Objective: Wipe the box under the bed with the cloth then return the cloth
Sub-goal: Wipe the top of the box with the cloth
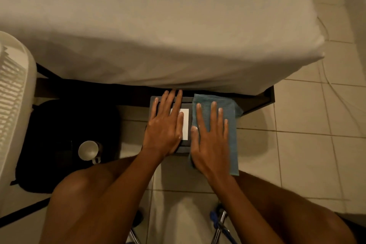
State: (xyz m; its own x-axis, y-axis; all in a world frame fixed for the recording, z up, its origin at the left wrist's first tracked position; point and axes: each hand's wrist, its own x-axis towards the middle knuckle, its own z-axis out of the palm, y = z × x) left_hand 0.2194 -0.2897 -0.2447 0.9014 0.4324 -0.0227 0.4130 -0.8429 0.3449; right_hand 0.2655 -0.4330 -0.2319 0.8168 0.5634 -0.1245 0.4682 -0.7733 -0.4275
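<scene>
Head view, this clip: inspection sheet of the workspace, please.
Surface: tiled floor, pale, bare beside the box.
Job's things: dark box at the bed's edge, white label on top; blue cloth spread over its right side.
Clutter: white mug on a black mat.
Hands: left hand flat on the box; right hand flat on the cloth.
Cables: thin wire on the floor.
Surroundings: bed, white basket.

Left hand [166, 125]: flat, fingers spread, on dark grey flat box [152, 105] with white rectangular label [185, 125] | Right hand [210, 142]: flat, palm down on folded blue cloth [231, 134] covering box's right side | Box: on tiled floor [297, 144], far end under white-sheeted bed [158, 25]
</scene>
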